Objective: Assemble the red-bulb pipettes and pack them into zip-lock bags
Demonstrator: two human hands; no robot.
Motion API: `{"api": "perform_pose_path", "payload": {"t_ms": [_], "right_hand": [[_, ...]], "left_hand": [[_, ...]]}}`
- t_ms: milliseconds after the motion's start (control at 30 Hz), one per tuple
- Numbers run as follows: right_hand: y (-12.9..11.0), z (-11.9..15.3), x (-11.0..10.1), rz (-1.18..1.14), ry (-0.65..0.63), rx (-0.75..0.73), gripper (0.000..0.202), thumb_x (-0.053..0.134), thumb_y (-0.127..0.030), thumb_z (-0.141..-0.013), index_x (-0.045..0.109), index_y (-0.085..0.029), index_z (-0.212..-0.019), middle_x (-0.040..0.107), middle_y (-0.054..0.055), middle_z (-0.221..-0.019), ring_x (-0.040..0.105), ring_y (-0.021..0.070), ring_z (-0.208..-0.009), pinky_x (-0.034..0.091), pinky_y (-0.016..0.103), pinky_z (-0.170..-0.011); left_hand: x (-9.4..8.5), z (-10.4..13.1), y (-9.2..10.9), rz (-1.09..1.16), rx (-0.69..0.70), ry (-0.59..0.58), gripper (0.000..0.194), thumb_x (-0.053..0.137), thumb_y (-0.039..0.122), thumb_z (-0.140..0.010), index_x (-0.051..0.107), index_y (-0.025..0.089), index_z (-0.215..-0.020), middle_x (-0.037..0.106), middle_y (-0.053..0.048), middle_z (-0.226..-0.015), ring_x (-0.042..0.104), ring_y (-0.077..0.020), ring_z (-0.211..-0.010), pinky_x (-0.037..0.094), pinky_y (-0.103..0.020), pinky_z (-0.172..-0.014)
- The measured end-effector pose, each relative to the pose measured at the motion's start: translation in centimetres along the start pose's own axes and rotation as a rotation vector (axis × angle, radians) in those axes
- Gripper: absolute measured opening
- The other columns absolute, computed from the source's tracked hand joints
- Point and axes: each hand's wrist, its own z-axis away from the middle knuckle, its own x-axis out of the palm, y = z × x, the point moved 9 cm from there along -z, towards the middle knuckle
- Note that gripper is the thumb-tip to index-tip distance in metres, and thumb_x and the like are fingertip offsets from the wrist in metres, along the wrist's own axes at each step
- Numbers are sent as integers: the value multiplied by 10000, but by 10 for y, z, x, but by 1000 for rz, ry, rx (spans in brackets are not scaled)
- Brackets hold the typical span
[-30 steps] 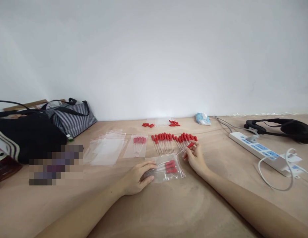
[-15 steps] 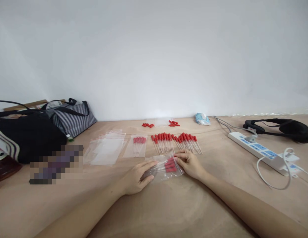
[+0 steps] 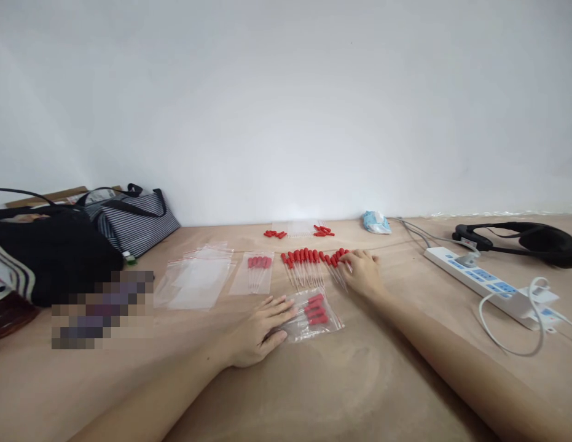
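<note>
Fingers spread, my left hand (image 3: 262, 328) rests on the left end of a clear zip bag (image 3: 334, 324) that holds several red-bulbed droppers (image 3: 316, 309). My right hand (image 3: 363, 273) lies over the right-hand group of loose red-topped droppers (image 3: 334, 259), its fingers bent against them; what its fingertips grip is too small to make out. Beside that group, another row of droppers (image 3: 305, 256) fans out on the table. A flat clear bag with red-bulbed droppers (image 3: 259, 263) lies behind my left hand.
Clear bags (image 3: 198, 282) are stacked at left, near a striped bag (image 3: 138, 224) and a black bag (image 3: 50, 258). Red bulbs (image 3: 323, 231) lie near the wall. A blue packet (image 3: 376, 222), power strip (image 3: 479, 279) and black headset (image 3: 520, 242) are at right.
My right hand has let go of the zip bag and moved up and right onto the loose droppers. My left hand stays on the bag, its fingers slightly more spread.
</note>
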Motion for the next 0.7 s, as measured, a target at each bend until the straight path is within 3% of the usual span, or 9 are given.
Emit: {"api": "perform_pose_path", "payload": {"t_ms": [100, 233, 367, 433, 567, 700], "right_hand": [[18, -25, 8, 67, 32, 154, 305, 445, -350, -798, 622, -190, -988, 547, 125, -1028, 428, 270, -995, 266, 435, -830], [28, -40, 22, 4, -11, 226, 276, 469, -363, -776, 661, -205, -894, 534, 118, -1028, 414, 280, -1022, 266, 450, -839], [40, -45, 16, -290, 90, 291, 235, 536, -371, -709, 660, -184, -780, 540, 107, -995, 427, 279, -1010, 286, 449, -854], [43, -45, 9, -461, 128, 272, 256, 520, -386, -715, 635, -168, -784, 568, 92, -916, 485, 239, -912, 348, 397, -810], [41, -30, -7, -716, 128, 205, 349, 387, -453, -795, 537, -158, -904, 573, 15, -705, 511, 126, -607, 418, 262, -590], [38, 12, -9, -1151, 143, 265, 344, 487, -529, -736, 474, -189, -783, 498, -43, -571, 423, 79, -451, 363, 207, -446]], "left_hand": [[-1, 1, 2, -1, 16, -6, 450, 382, 257, -880, 290, 319, -1317, 269, 11, -1397, 181, -208, -1301, 170, -474, -1052], [-3, 2, 6, 38, 40, 13, 440, 399, 288, -880, 303, 336, -1307, 306, 23, -1383, 217, -203, -1291, 165, -467, -1056], [-1, 2, 7, 40, 42, -2, 446, 437, 294, -861, 333, 343, -1291, 332, 25, -1369, 263, -205, -1275, 177, -471, -1051], [-1, 2, 7, 39, 46, 1, 452, 443, 289, -857, 332, 343, -1292, 332, 21, -1368, 272, -203, -1272, 176, -472, -1050], [-2, 1, 7, 36, 42, 3, 448, 436, 282, -860, 331, 342, -1292, 337, 14, -1366, 290, -199, -1264, 171, -470, -1051], [0, 1, 7, -1, 35, -21, 449, 413, 287, -871, 310, 334, -1305, 318, 9, -1377, 280, -195, -1269, 164, -465, -1055]]}}
